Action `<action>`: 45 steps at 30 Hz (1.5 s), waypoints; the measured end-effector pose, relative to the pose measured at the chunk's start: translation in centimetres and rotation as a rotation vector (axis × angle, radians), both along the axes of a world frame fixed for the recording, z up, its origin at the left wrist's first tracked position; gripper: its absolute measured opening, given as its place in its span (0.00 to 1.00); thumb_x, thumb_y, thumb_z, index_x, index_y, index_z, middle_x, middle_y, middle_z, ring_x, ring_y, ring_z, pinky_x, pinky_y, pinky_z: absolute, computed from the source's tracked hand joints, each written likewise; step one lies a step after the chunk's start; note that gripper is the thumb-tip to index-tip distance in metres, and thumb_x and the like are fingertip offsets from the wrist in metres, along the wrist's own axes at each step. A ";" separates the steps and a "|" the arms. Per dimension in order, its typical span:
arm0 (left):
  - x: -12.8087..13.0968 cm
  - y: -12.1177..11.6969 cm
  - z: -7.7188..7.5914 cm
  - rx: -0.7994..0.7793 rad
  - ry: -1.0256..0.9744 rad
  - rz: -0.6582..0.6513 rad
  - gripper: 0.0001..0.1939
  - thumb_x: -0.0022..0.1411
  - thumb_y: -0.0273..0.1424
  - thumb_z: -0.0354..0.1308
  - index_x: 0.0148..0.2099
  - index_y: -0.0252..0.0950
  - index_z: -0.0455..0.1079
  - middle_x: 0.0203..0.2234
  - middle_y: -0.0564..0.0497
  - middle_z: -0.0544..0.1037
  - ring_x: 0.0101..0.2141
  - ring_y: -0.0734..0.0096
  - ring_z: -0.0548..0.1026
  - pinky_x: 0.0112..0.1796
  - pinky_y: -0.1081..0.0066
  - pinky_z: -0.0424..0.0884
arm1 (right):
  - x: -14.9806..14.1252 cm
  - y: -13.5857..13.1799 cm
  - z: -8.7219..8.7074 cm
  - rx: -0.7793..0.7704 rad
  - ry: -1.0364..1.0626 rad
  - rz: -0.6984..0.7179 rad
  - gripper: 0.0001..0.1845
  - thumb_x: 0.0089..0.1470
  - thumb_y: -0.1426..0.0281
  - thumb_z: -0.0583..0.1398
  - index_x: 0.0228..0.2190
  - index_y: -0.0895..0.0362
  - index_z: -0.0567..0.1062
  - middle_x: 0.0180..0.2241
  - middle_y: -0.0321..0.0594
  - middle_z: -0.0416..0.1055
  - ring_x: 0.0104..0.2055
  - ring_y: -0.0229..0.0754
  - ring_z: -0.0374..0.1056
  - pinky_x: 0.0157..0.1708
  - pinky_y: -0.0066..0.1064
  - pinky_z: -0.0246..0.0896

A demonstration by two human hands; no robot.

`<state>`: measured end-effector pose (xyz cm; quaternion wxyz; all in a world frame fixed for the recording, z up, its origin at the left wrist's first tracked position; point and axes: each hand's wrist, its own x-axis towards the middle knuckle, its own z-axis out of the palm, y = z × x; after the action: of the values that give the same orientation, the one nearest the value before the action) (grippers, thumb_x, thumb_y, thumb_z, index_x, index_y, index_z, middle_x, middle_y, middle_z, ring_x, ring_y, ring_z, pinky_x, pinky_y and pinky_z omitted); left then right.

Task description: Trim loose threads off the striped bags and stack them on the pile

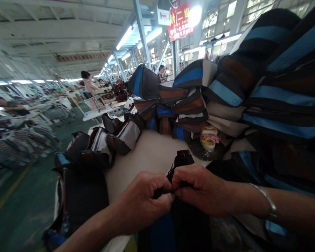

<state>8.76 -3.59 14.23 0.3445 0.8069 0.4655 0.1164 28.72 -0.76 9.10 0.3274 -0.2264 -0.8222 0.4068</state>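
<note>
Bag (191,224), dark with a blue stripe, is between our two hands at the near edge of the table (144,150), low in the middle of our view. We have the left hand (149,196) and the right hand (199,189) close together, both narrow, thumbs and fingers pinched on its upper edge. Our fingertips meet or nearly meet; we cannot tell how much material lies between them. A shiny brown part of it stands up just beyond our right hand. We wear a silvery bangle (269,201) on the right wrist.

To our left, a large black piece (85,199) sits by the table's edge, with smaller pieces (126,136) in grey, brown and black beyond it. Ahead and to our right rises a pile (183,101) of dark, brown and blue-striped bags. In front of it we see a small tub (208,143) with something yellow in it, on a dark round base (194,148). Farther off, a person (89,87) stands near a white worktop (102,112).
</note>
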 end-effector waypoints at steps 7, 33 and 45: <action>-0.6 -0.5 -1.7 0.491 0.293 -0.197 0.09 0.63 0.24 0.47 0.34 0.35 0.67 0.26 0.52 0.72 0.25 0.73 0.67 0.27 0.71 0.57 | 0.4 -0.5 -0.3 0.474 -0.203 -0.046 0.08 0.57 0.77 0.50 0.33 0.60 0.69 0.30 0.41 0.68 0.29 0.40 0.60 0.29 0.32 0.52; -0.5 -0.4 -1.2 -0.151 -0.100 -0.218 0.13 0.66 0.33 0.54 0.29 0.33 0.67 0.24 0.57 0.64 0.29 0.77 0.63 0.31 0.75 0.59 | 2.5 -0.7 0.9 0.026 -0.256 0.051 0.12 0.69 0.64 0.49 0.41 0.56 0.69 0.35 0.38 0.70 0.35 0.37 0.64 0.34 0.28 0.57; -0.4 -0.5 -0.4 -0.186 -0.014 -0.222 0.17 0.68 0.41 0.51 0.33 0.36 0.72 0.28 0.54 0.73 0.29 0.74 0.67 0.31 0.75 0.63 | 1.2 -1.5 -1.7 0.858 -0.248 0.105 0.08 0.57 0.73 0.53 0.27 0.58 0.68 0.25 0.36 0.63 0.25 0.39 0.54 0.24 0.35 0.44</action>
<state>8.32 -4.13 13.87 0.4320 0.8172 0.3795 0.0395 29.89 -2.30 7.37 0.2696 -0.0751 -0.9599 0.0150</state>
